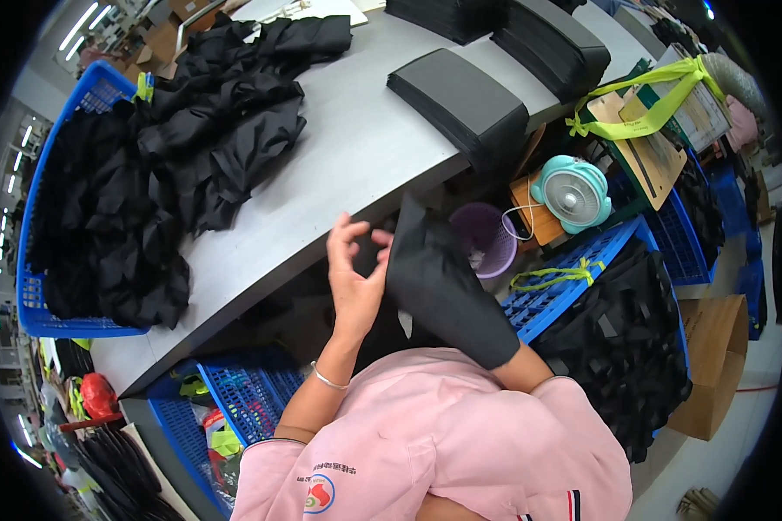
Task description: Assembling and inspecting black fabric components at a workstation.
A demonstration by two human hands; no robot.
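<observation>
A black fabric piece [447, 282], shaped like a sleeve or pouch, covers my right forearm from near the elbow and stands up to a flat, squared end. My right hand is hidden inside or behind it. Just left of the cloth is my left hand [356, 273], raised with its fingers bent and apart. Its fingertips are close to the fabric's left edge, and no object shows between them. Both hands are in front of the grey table [321, 165].
A blue basket [33, 291] heaped with black cloth [226, 130] is on the table's left. Neat black stacks [460, 91] sit at the back right. Beyond my right arm are a purple bin [500, 252], a turquoise fan [573, 193] and a blue crate [539, 300] of black pieces.
</observation>
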